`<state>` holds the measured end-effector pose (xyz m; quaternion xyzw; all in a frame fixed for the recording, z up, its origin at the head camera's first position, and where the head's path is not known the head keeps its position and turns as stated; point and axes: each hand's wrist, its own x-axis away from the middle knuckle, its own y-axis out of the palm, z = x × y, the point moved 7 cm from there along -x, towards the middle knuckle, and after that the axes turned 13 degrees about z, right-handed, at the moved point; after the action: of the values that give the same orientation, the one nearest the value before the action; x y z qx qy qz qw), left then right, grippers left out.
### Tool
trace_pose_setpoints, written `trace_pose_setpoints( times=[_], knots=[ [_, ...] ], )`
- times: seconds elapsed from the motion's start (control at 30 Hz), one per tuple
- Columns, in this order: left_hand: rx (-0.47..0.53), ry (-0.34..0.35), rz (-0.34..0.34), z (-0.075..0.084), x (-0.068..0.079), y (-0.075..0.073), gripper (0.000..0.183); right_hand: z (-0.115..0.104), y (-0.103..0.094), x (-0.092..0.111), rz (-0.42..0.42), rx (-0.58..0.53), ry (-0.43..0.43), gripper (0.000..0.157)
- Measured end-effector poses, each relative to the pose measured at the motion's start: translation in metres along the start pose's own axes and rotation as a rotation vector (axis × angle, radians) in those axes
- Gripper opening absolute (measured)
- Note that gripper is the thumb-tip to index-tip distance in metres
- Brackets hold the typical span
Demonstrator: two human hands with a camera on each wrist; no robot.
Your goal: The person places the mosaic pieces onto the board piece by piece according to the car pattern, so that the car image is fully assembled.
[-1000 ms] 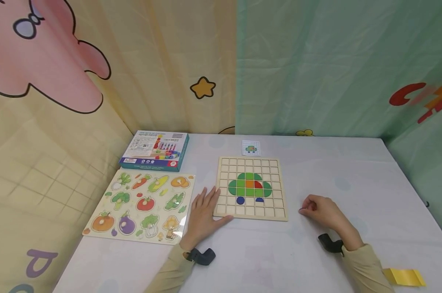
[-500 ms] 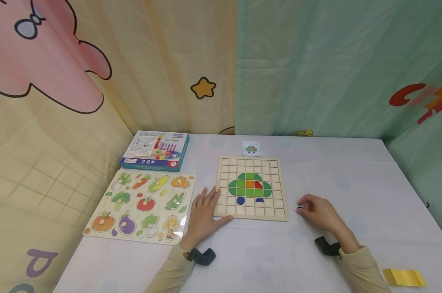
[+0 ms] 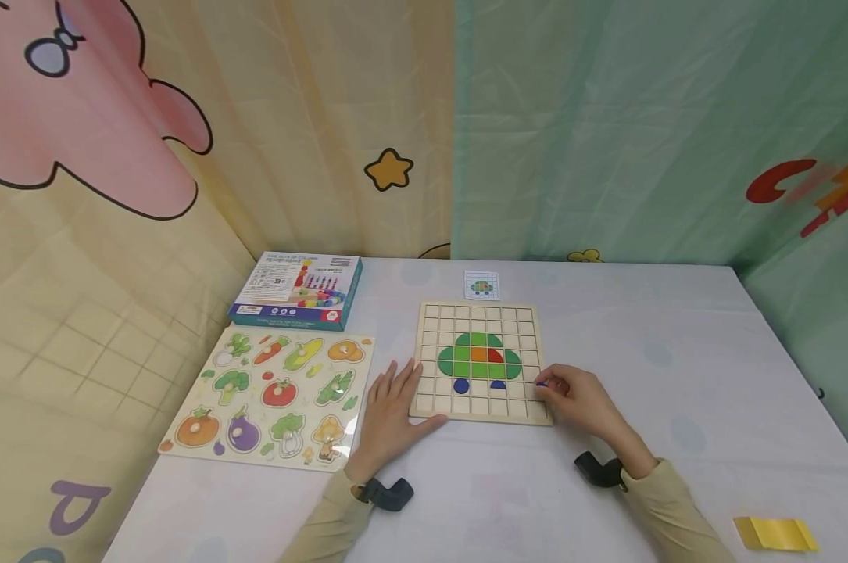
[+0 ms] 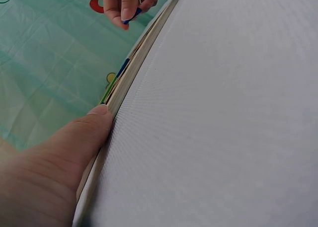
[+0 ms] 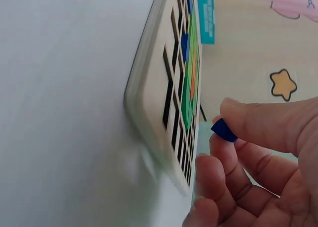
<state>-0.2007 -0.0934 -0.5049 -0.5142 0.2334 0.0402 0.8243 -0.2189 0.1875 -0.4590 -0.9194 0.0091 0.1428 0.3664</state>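
A wooden grid board (image 3: 501, 422) lies on the table with green, orange, red and blue tiles forming a picture. In its lower rows sit a blue circle (image 3: 461, 385) and a blue half-circle (image 3: 498, 385). My left hand (image 3: 393, 414) rests flat with spread fingers at the board's left edge, and its thumb (image 4: 89, 130) touches the front edge in the left wrist view. Over the board's right edge, my right hand (image 3: 580, 400) pinches a small blue tile (image 5: 224, 130) between thumb and fingertips, held above the grid. The fingers partly cover that tile.
A small picture card (image 3: 481, 285) lies just behind the board. To the left are a vegetable puzzle (image 3: 269, 463) and a boxed toy set (image 3: 293, 291). A folded yellow piece (image 3: 775, 534) lies at the front right. Printed curtains rise behind the table.
My right hand has moved left with the blue tile, from the table beside the board to over its right edge. My left hand and the board stay where they were.
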Motion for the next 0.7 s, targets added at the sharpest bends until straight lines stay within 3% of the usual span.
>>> trace_pose_setpoints(
  times=[0.4,0.7],
  knots=[
    [-0.004,0.004,-0.002,0.000,0.001,0.001,0.094,-0.014,0.024,-0.006,-0.039,-0.065,0.025,0.013],
    [0.003,0.011,0.008,0.002,0.000,-0.002,0.093,-0.020,0.031,-0.009,-0.005,-0.059,0.019,0.014]
  ],
)
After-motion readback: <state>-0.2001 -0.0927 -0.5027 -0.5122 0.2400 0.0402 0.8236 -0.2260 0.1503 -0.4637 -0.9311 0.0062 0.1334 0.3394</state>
